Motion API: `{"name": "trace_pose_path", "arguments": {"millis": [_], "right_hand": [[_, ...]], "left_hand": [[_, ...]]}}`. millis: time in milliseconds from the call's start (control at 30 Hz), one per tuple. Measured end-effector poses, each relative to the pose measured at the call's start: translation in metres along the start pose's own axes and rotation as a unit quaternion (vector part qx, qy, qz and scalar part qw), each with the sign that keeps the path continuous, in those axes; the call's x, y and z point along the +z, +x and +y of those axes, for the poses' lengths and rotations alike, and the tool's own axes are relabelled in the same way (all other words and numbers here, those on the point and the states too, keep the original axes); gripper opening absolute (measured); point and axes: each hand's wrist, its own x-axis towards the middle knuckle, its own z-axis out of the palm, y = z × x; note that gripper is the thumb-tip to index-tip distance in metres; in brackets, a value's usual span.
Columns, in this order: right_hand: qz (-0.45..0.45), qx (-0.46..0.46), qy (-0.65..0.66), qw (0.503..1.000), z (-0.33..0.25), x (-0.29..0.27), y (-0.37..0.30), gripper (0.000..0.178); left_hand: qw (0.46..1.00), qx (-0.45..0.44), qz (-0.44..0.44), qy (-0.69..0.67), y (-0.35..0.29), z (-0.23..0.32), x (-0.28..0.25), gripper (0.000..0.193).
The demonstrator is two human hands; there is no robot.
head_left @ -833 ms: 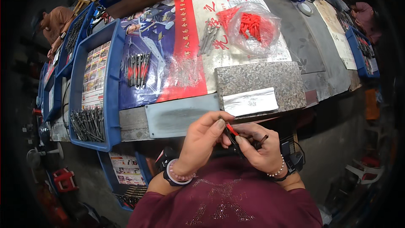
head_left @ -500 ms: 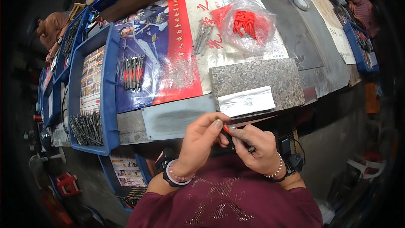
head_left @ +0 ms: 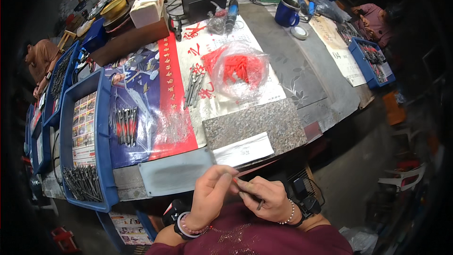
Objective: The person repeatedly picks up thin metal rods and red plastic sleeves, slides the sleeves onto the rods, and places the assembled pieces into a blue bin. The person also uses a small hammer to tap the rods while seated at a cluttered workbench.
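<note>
At the frame's lower centre, my left hand and right hand clamped a small red piece; my right also gripped a dark rod.

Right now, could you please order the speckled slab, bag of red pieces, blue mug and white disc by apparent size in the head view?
Largest first:
Speckled slab
Bag of red pieces
Blue mug
White disc

A workshop, a blue tray is holding slender dark pieces, a clear bag on a worktable is holding red pieces, two other people are bending near more blue trays.
</note>
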Motion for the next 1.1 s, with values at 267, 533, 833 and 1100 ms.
{"name": "trace_pose_path", "arguments": {"millis": [267,533,833,1100], "right_hand": [[0.002,-0.056,-0.009,0.998,-0.004,-0.005,0.009,0.037],[-0.082,-0.112,-0.139,0.98,0.0,-0.03,0.02,0.029],[0.064,-0.043,-0.051,0.996,-0.001,-0.054,0.027,0.032],[0.043,0.138,0.026,0.989,0.014,-0.051,0.024,0.064]], "left_hand": [[0.997,-0.023,-0.023,-0.066,0.001,0.009,-0.002,0.017],[0.929,0.117,-0.127,0.327,0.007,0.041,-0.018,0.015],[0.89,0.276,-0.039,0.36,0.014,0.02,-0.007,0.007],[0.789,0.359,0.094,0.489,0.043,-0.008,-0.019,0.011]]}}
